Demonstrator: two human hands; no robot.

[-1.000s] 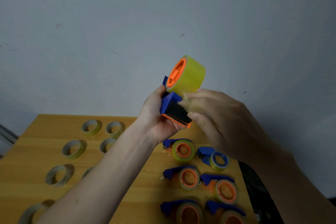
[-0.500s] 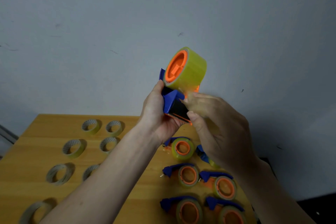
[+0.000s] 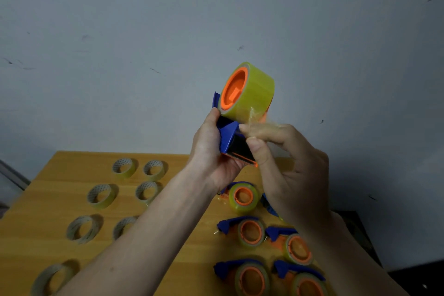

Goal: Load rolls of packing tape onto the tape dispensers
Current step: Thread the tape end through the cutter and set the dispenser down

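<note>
Above the worktop (image 3: 43,204) (loose rolls by its left edge, loaded dispensers toward its right), the left hand (image 3: 211,151) grips the blue tape dispenser (image 3: 228,138), long axis upright, yellow roll (image 3: 252,94) uppermost. The right hand (image 3: 286,158) pinches its tape end.

You hold one blue-and-orange dispenser (image 3: 231,142) up off the table (image 3: 48,199), a yellowish tape roll (image 3: 253,92) seated on its orange hub. Five loaded dispensers (image 3: 249,232) lie flat toward the table's right edge. Loose rolls (image 3: 101,196) lie flat in two columns on its left half.
</note>
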